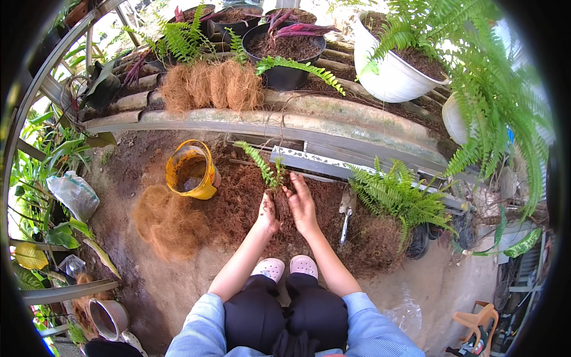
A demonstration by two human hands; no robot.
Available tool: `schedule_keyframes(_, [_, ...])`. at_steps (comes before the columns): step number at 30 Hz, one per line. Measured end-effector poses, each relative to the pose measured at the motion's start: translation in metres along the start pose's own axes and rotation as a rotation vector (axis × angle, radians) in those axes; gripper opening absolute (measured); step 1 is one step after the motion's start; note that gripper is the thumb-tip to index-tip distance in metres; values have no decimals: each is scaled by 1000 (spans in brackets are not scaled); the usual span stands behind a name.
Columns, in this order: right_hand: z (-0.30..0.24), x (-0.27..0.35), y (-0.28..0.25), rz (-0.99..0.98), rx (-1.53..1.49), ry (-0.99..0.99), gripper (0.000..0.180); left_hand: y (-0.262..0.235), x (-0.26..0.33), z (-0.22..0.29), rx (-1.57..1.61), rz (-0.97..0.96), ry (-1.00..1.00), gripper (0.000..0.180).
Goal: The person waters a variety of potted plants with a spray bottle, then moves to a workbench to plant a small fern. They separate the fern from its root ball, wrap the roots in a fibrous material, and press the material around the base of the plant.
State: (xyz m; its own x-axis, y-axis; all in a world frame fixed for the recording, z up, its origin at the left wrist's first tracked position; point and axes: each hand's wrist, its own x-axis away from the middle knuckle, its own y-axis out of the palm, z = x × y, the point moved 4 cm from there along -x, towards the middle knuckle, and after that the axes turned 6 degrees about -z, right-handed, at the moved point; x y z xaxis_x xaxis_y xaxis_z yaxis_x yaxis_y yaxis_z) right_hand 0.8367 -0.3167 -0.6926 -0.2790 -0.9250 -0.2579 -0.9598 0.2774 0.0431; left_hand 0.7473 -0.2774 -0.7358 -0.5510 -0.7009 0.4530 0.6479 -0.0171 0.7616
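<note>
A small fern [263, 163] with green fronds stands upright between my hands, dark soil about its base. My left hand [269, 211] is closed around the fern's base from the left. On its other side, my right hand [302, 205] is open, fingers stretched out and pointing away from me, the thumb side close to the stems. Whether that thumb touches the plant I cannot tell. Below both hands lies a heap of reddish-brown coir soil [238, 208]. A hand trowel [346, 220] rests on the soil to the right of my right hand.
A yellow bucket [205, 189] and a pile of coconut fibre [166, 223] are at left. A larger fern [401, 196] sits at right. Beyond a metal ledge [238, 122] stand fibre bundles [217, 86], black pots [285, 74] and a white pot [386, 71]. An orange stool [479, 321] is lower right.
</note>
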Motion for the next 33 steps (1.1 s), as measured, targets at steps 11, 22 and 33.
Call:
schedule_keyframes(11, [-51,16,0,-183,-145,106,53,45,19,37,163,-256,115,35])
schedule_keyframes(22, [-105,-41,4,-214,-273,761,18,97,66,60,-117,-274,12,60])
schedule_keyframes(33, [-80,-49,6,-339,-323,616,25,73,70,53,-378,-324,13,24])
